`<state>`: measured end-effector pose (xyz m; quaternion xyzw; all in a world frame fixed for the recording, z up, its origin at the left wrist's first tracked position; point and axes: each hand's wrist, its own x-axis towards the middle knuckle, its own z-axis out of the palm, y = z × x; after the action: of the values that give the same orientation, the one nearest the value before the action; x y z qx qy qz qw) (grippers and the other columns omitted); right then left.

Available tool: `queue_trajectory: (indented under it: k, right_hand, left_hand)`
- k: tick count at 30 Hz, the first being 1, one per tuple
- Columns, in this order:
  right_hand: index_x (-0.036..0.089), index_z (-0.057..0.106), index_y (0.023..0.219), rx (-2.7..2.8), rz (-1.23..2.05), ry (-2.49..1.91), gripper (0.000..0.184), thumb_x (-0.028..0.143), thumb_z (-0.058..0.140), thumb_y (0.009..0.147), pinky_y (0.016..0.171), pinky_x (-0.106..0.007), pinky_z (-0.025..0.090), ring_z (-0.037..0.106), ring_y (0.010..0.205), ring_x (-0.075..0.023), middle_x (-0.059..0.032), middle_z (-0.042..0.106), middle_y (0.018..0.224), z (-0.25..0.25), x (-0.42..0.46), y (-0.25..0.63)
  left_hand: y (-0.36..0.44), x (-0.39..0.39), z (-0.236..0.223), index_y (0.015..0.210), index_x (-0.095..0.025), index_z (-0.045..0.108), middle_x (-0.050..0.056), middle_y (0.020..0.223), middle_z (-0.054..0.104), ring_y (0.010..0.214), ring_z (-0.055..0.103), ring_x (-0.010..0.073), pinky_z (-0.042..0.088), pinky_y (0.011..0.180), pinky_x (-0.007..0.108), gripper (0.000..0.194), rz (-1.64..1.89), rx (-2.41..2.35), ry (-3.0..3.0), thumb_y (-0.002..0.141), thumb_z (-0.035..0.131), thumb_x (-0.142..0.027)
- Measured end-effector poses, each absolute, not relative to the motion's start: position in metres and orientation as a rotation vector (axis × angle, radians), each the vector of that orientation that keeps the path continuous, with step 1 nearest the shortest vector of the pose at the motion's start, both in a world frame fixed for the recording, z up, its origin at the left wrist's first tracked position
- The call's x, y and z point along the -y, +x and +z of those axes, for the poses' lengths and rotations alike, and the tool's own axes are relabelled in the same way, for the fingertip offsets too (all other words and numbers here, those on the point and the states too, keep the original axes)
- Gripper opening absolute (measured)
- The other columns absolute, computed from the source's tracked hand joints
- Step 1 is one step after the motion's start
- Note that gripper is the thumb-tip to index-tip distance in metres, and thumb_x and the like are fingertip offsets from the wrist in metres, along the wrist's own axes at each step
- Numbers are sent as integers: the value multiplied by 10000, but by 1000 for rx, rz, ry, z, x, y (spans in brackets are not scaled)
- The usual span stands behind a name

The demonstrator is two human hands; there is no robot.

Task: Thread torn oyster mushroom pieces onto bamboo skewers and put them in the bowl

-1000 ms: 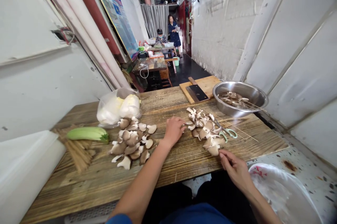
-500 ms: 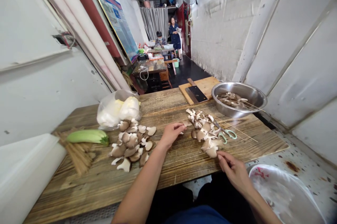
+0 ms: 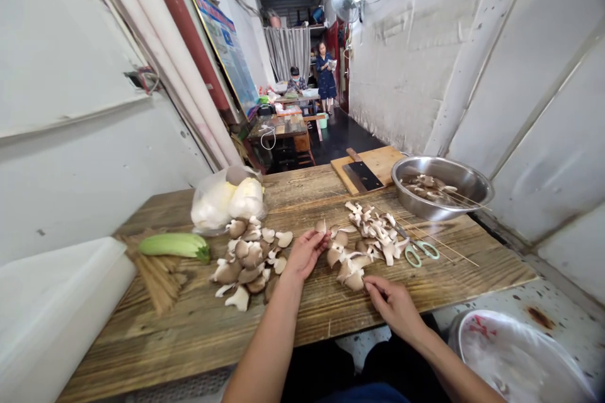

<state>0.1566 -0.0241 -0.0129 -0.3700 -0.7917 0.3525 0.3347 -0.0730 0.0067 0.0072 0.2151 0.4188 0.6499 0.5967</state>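
My left hand is pinched closed on a small oyster mushroom above the table. My right hand is closed, thumb and finger together, at the near end of a row of oyster mushrooms on a skewer; the stick itself is hidden by the caps. Left of my hands lies a heap of loose oyster mushrooms. Beyond the skewered row is another pile of mushrooms, with green-handled scissors touching its right side.
A steel basin with mushrooms and sticks stands at the back right, beside a cleaver on a cutting board. At left are a bagged cabbage, a green gourd and thin sticks. A lined bin stands lower right.
My right hand and the skewered row have moved left, away from the scissors and closer to my left hand. The left hand has turned upward, bringing its mushroom into plainer view.
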Motion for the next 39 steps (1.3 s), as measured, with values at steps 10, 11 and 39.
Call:
queue_trajectory:
  k: [10,11,39]
  right_hand:
    - [174,672,934,2051,936,-991,270,298,437,888,649,-234,460,638,693,-168,-42,692,785,-19,19,152]
    - [175,672,931,2047,942,-994,268,299,439,888,649,-235,460,636,690,-168,-43,692,786,-20,19,152]
    - [159,676,958,1760,491,-1345,323,405,495,853,553,-255,506,649,602,-176,-67,711,760,-23,17,239]
  left_hand:
    - [-72,-5,12,836,-119,630,75,908,684,747,608,102,463,702,210,201,1449,-949,584,666,717,-180]
    - [-72,-6,11,838,-118,632,79,905,683,757,610,108,465,703,216,207,1460,-942,573,679,718,-220]
    - [-84,-13,-15,908,-143,664,28,678,646,578,537,120,420,574,245,291,1353,-1794,1124,690,656,-336]
